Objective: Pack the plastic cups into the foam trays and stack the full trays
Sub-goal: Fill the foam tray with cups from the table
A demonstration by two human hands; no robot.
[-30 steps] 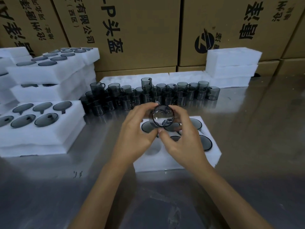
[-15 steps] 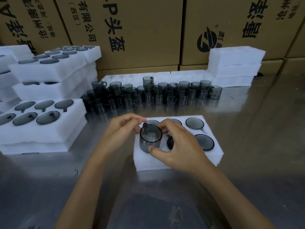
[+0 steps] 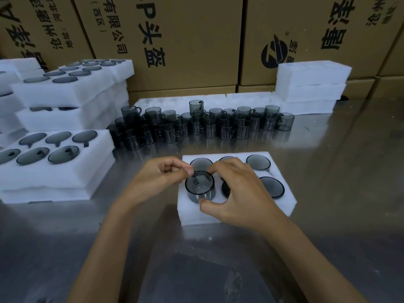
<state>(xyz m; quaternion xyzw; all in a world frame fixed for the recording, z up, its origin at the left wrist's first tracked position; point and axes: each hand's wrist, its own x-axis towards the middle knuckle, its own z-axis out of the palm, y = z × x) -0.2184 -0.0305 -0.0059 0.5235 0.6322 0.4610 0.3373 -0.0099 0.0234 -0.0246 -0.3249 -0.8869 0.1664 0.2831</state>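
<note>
Cardboard cartons (image 3: 185, 40) behind steel table (image 3: 328, 182); loose cups (image 3: 203, 125) crowd far edge.

Foam tray (image 3: 282, 212) near table middle, five pockets filled. Sixth cup (image 3: 200, 186) half-seated in tray's near-left pocket, sitting proud.

Left hand (image 3: 153, 182) pinches cup rim; right hand (image 3: 238, 193) grips cup, thumb at near wall.

Risks, judged:
- handle misaligned with slot, cup jams or tilts
- hard push tears foam
- uneven press tips light tray
- proud cup spoils stacking on full trays (image 3: 54, 171) at left edge

Middle cups (image 3: 225, 188) behind right hand (image 3: 240, 193), left stacks (image 3: 8, 88) edge-cropped
</note>
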